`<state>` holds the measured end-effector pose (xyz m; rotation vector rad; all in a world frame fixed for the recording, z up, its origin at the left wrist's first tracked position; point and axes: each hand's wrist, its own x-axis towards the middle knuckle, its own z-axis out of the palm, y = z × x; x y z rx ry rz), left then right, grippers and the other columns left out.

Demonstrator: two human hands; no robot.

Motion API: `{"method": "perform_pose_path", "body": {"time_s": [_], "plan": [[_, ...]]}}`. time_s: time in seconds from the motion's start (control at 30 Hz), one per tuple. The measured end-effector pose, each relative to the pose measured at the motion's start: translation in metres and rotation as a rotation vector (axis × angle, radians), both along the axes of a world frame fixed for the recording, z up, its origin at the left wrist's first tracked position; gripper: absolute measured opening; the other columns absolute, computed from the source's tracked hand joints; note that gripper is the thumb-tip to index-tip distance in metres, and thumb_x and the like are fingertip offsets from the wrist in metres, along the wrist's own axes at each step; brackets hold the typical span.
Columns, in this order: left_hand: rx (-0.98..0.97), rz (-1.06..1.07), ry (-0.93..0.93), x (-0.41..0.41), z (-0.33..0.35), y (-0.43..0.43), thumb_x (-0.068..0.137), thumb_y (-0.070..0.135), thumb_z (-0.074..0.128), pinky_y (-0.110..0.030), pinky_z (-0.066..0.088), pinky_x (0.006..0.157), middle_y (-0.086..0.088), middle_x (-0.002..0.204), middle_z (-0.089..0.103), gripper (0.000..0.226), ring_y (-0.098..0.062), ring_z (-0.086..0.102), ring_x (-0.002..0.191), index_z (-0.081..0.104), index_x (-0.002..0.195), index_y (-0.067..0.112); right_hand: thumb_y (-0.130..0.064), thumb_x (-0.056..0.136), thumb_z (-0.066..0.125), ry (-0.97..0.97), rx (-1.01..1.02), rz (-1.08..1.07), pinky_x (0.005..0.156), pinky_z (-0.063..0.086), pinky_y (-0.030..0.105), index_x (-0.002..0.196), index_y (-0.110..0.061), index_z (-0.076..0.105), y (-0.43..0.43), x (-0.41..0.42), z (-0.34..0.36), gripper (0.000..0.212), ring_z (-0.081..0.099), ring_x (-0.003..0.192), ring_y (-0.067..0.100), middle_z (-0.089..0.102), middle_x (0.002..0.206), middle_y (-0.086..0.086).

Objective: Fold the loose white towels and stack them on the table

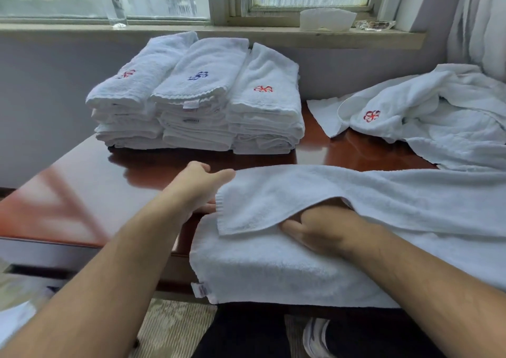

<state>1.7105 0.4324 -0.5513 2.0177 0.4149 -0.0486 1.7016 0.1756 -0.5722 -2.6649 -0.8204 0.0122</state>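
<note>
1. I see the towel being folded (301,264) lying across the near edge of the surface (82,193), w/ its near side draped over that edge; a small label tag (200,289) hangs at its lower left corner.
2. Its left end is lifted & doubled back over itself, so the flap (273,196) sits on top of the flat layer.
3. Left hand (198,185) is at the flap's left corner, thumb on top of the cloth & fingers below – pinching that corner.
4. Right hand (315,229) lies flat on the lower layer, fingers tucked under the flap; palm down, open, pressing rather than gripping.
5. Behind, twd the window, three folded stacks (197,111) stand side by side, touching. Top towels carry logos: red on the left, blue in the middle, red on the right.
6. Far right: a loose heap of unfolded towels (438,116), one w/ a red logo showing, apart from the stacks.
7. On the windowsill (191,33): a clear glass (116,4) at left, a white container (327,19) & a clear dish (375,25) at right.
</note>
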Motion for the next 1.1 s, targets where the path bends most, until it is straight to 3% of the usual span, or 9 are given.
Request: {"method": "perform_pose_path", "body": {"time_s": [0.17,0.3,0.47,0.6,0.7,0.83,0.9,0.97,1.1], "plan": [[0.127,0.047,-0.28,0.017,-0.004,-0.009,0.092,0.018,0.063,-0.011,0.044,0.047,0.007,0.081,0.057,0.042,-0.006,0.055,0.061,0.054,0.131,0.032,-0.063,0.098,0.037,0.074,-0.106,-0.069,0.108,0.034,0.027,0.146,-0.033,0.046,0.001,-0.002,0.0,0.057,0.045,0.138,0.018,0.05,0.15,-0.009],[0.103,-0.006,-0.263,0.021,-0.005,0.008,0.093,0.012,0.064,-0.021,0.043,0.041,0.002,0.087,0.061,0.029,-0.005,0.049,0.042,0.066,0.113,0.033,-0.059,0.101,0.033,-0.001,-0.214,-0.041,0.111,0.04,0.037,0.141,-0.02,0.053,0.002,-0.009,0.005,0.059,0.05,0.132,0.024,0.056,0.144,0.004],[0.114,-0.09,-0.237,0.01,-0.012,0.01,0.082,0.032,0.08,-0.025,0.055,0.077,0.016,0.094,0.072,0.024,-0.001,0.07,0.078,0.074,0.106,0.036,-0.043,0.098,0.048,-0.187,-0.174,0.24,0.081,0.054,0.037,0.115,-0.019,0.069,0.003,-0.02,0.026,0.036,0.065,0.094,0.022,0.071,0.106,0.0],[0.19,-0.089,-0.253,0.005,-0.02,0.012,0.082,0.031,0.082,-0.008,0.036,0.078,0.019,0.112,0.065,0.033,0.01,0.057,0.099,0.071,0.113,0.035,-0.04,0.094,0.051,-0.316,0.123,0.272,0.052,0.05,0.033,0.077,-0.02,0.073,0.004,-0.029,0.035,0.034,0.058,0.056,0.014,0.066,0.068,-0.009],[0.256,-0.106,-0.277,0.003,-0.019,0.01,0.082,0.029,0.082,-0.016,0.039,0.089,0.019,0.116,0.065,0.036,0.0,0.057,0.113,0.069,0.115,0.034,-0.04,0.094,0.055,-0.435,0.24,0.144,0.053,0.048,0.031,0.072,-0.021,0.071,0.003,-0.021,0.034,0.034,0.057,0.056,0.013,0.064,0.063,-0.01],[0.374,-0.147,-0.241,0.002,-0.01,0.009,0.084,0.036,0.08,-0.024,0.038,0.097,0.015,0.127,0.062,0.047,-0.009,0.054,0.125,0.064,0.127,0.034,-0.047,0.098,0.057,-0.256,0.06,-0.125,0.099,0.046,0.04,0.116,-0.026,0.071,-0.003,0.0,0.025,0.032,0.057,0.116,0.02,0.068,0.12,-0.003],[0.546,-0.15,-0.184,0.0,-0.006,0.007,0.085,0.042,0.078,-0.027,0.039,0.095,0.004,0.136,0.054,0.055,-0.017,0.054,0.122,0.058,0.135,0.035,-0.06,0.099,0.042,-0.03,-0.138,-0.19,0.121,0.02,0.042,0.15,-0.032,0.043,-0.006,0.005,0.014,0.058,0.025,0.15,0.025,0.036,0.161,0.001],[0.706,-0.113,-0.192,-0.005,-0.001,0.002,0.085,0.043,0.076,-0.034,0.041,0.095,-0.001,0.137,0.038,0.064,-0.023,0.048,0.119,0.047,0.142,0.034,-0.068,0.098,0.026,0.071,-0.216,-0.185,0.125,0.006,0.044,0.16,-0.033,0.02,-0.007,0.008,0.006,0.071,0.002,0.157,0.026,0.009,0.17,0.002],[0.777,-0.271,-0.334,-0.008,0.012,-0.018,0.096,0.034,0.061,-0.045,0.036,0.111,0.0,0.144,0.037,0.053,-0.023,0.031,0.133,0.044,0.146,0.033,-0.077,0.089,0.014,0.099,-0.234,-0.174,0.124,0.001,0.046,0.16,-0.035,0.011,-0.01,0.014,0.004,0.082,-0.005,0.157,0.026,0.0,0.171,0.002]]}}
